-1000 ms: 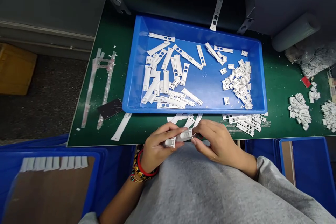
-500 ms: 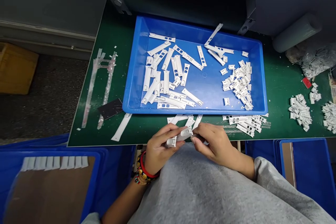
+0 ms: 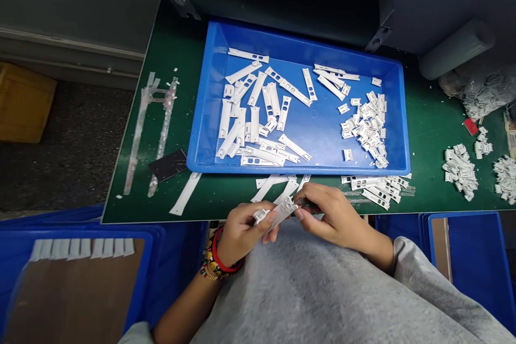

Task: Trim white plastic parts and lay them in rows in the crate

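My left hand (image 3: 241, 230), with bead bracelets at the wrist, is closed round a white plastic strip (image 3: 278, 212) held at the near edge of the green table (image 3: 427, 129). My right hand (image 3: 330, 214) pinches the strip's right end with thumb and fingers. Both hands hover just in front of a blue tray (image 3: 322, 134). The tray holds many long white strips on its left and a pile of small white clips (image 3: 366, 129) on its right.
Loose white strips (image 3: 379, 189) lie on the table before the tray. Plastic sprue frames (image 3: 155, 129) and a black card (image 3: 168, 165) lie at left. Small white parts (image 3: 461, 169) and a grey roll (image 3: 455, 48) sit at right. Blue bins (image 3: 475, 258) stand below the table on both sides.
A white strip that was falling from the dark machine opening has landed in the tray's far right. My hands have turned the held strip, tilting it up to the right.
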`<action>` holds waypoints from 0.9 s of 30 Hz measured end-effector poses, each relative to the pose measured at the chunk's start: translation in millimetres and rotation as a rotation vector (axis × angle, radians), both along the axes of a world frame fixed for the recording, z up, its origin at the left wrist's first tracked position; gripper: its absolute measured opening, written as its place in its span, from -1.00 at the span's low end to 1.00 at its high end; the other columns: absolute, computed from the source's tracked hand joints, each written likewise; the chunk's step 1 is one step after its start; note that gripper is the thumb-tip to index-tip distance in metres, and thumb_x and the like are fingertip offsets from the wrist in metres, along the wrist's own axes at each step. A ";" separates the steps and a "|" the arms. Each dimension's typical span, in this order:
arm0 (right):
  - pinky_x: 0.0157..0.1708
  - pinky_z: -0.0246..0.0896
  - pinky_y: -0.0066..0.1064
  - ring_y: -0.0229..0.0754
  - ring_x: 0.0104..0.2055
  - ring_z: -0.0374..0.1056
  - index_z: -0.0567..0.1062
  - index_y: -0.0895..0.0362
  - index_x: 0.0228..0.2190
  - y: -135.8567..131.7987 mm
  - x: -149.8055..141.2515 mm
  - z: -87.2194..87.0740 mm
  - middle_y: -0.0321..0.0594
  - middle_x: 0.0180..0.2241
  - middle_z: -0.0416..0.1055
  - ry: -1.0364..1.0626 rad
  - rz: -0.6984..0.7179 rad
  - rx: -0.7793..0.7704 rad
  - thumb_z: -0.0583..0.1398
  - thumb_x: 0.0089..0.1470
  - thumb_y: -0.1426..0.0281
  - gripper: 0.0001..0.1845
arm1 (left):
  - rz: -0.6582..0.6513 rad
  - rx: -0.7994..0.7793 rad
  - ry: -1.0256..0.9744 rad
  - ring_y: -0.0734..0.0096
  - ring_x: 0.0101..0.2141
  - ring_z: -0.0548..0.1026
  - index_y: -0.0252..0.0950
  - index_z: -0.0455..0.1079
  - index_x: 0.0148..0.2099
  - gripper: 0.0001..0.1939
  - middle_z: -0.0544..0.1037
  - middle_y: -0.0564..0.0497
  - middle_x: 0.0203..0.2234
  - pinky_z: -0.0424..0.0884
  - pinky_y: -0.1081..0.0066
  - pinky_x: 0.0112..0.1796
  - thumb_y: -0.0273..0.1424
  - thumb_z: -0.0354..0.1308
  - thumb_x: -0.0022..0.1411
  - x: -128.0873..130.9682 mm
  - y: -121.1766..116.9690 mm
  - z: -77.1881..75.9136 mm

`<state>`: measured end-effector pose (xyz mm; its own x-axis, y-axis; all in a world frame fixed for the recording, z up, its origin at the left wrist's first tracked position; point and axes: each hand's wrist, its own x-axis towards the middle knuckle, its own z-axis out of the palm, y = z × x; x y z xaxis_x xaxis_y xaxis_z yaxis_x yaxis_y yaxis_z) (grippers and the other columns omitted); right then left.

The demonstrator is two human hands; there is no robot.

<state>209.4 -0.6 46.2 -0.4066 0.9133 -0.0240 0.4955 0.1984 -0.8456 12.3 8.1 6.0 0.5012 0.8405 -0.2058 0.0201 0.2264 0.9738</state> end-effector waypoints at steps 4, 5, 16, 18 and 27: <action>-0.48 0.08 -0.45 -0.26 -0.47 0.24 0.37 0.13 -0.36 0.1 0.2 0.4 -0.26 -0.47 0.36 -0.011 0.029 0.030 0.03 0.24 0.36 -0.83 | -0.018 0.041 -0.001 0.55 -0.78 0.29 -0.31 0.40 -0.54 -0.56 0.42 0.06 -0.78 0.22 0.53 -0.72 -0.14 0.07 0.29 -2.0 1.5 -1.4; -0.49 0.09 -0.45 -0.26 -0.47 0.25 0.37 0.13 -0.35 -0.1 0.4 0.6 -0.25 -0.46 0.37 -0.015 0.040 0.035 0.02 0.24 0.36 -0.82 | -0.027 0.058 -0.009 0.56 -0.78 0.29 -0.31 0.40 -0.53 -0.56 0.42 0.06 -0.79 0.22 0.53 -0.72 -0.15 0.07 0.29 -2.9 1.8 -2.2; -0.50 -0.02 -0.45 -0.28 -0.53 0.16 0.32 0.12 -0.47 -1.7 -3.7 -3.0 -0.31 -0.57 0.25 -0.079 0.073 0.068 -0.04 0.27 0.35 -0.71 | -0.040 0.092 0.004 0.56 -0.78 0.29 -0.31 0.41 -0.49 -0.58 0.41 0.08 -0.78 0.23 0.53 -0.71 -0.17 0.03 0.32 -5.8 -1.0 -4.0; -0.51 -0.05 -0.45 -0.29 -0.54 0.14 0.31 0.12 -0.48 -2.9 -3.1 -4.3 -0.32 -0.57 0.24 -0.091 0.078 0.045 -0.03 0.26 0.36 -0.71 | -0.059 0.093 0.071 0.55 -0.77 0.29 -0.30 0.39 -0.49 -0.59 0.42 0.08 -0.77 0.25 0.53 -0.69 -0.20 0.00 0.32 -7.9 -3.3 -7.6; -0.47 -0.10 -0.45 -0.28 -0.51 0.12 0.23 0.10 -0.51 -4.5 12.4 -21.9 -0.34 -0.54 0.22 -0.247 -0.071 -0.208 0.03 0.21 0.36 -0.76 | -0.187 0.652 0.861 0.14 -0.17 0.50 -0.24 0.49 -0.06 -0.73 0.57 -0.13 -0.14 0.44 0.34 -0.33 -0.41 0.03 0.26 -20.0 2.5 -64.9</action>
<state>221.8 -5.2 24.3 -0.3008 0.9042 -0.3032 0.6968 -0.0087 -0.7172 -7.7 10.5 -58.9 0.5338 0.8406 -0.0920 0.7317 -0.4046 0.5485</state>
